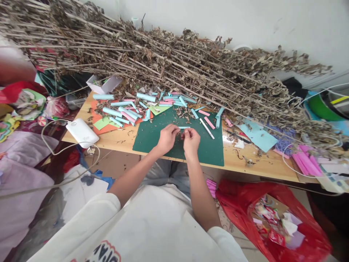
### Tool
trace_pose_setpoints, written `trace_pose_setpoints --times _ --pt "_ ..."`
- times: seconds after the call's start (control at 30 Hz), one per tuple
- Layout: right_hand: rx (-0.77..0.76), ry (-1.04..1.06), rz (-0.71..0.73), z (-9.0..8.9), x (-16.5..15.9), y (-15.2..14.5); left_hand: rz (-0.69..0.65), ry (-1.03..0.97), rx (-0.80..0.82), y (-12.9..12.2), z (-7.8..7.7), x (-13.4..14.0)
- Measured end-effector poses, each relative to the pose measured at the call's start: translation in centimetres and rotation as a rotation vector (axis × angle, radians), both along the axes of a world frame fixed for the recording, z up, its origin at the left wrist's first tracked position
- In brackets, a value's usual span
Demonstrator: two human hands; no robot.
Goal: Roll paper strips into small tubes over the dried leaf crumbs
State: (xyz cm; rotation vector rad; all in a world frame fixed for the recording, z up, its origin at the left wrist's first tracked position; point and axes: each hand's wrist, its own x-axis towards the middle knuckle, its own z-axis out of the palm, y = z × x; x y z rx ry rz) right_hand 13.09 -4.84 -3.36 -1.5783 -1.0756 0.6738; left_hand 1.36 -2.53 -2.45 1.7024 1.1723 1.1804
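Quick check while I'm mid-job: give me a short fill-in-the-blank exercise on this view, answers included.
The left hand and right hand hold a thin blue roll over the ____ mat.
On the table, the white device sits toward the ____ end.
The open bag of wrappers is ____ in color.

Missing words: green; left; red.

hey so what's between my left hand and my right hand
In the head view, a thin light-blue piece spans between the left hand and right hand, above the green mat.
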Motion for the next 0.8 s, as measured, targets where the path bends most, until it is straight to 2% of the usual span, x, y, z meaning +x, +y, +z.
trace_pose_setpoints --times 0.07,0.1,0.2,0.3,0.4,0.5,0.6,0.7,0.8 --pt "-0.018 0.137 0.003 -0.3 0.4 0.3 0.033 -0.114 -0.114 0.1 -0.1 -0.2" --pt "-0.013 0.142 0.01 -0.3 0.7 0.3 0.033 -0.174 -0.171 0.2 -0.2 -0.3" --pt "0.028 -0.005 0.044 0.1 1.5 0.0 -0.013 -0.239 -0.259 0.6 -0.6 -0.5" --pt "0.085 -0.167 0.093 0.9 1.6 -0.5 -0.047 -0.193 -0.263 0.8 -0.9 -0.4" --pt "0.146 -0.208 0.155 1.4 1.3 -0.8 -0.079 -0.229 -0.285 0.7 -0.9 0.0" --pt "0.212 -0.291 0.169 1.5 1.1 -0.9 -0.092 -0.275 -0.271 0.4 -0.8 0.2" --pt "0.27 -0.4 0.186 1.4 1.1 -0.9 -0.085 -0.233 -0.229 0.2 -0.5 0.0" --pt "0.282 -0.47 0.21 1.4 1.1 -1.1 -0.089 -0.157 -0.227 0.1 -0.3 -0.2" --pt "0.243 -0.462 0.163 1.4 0.9 -1.2 -0.087 -0.21 -0.303 0.1 -0.2 0.0"
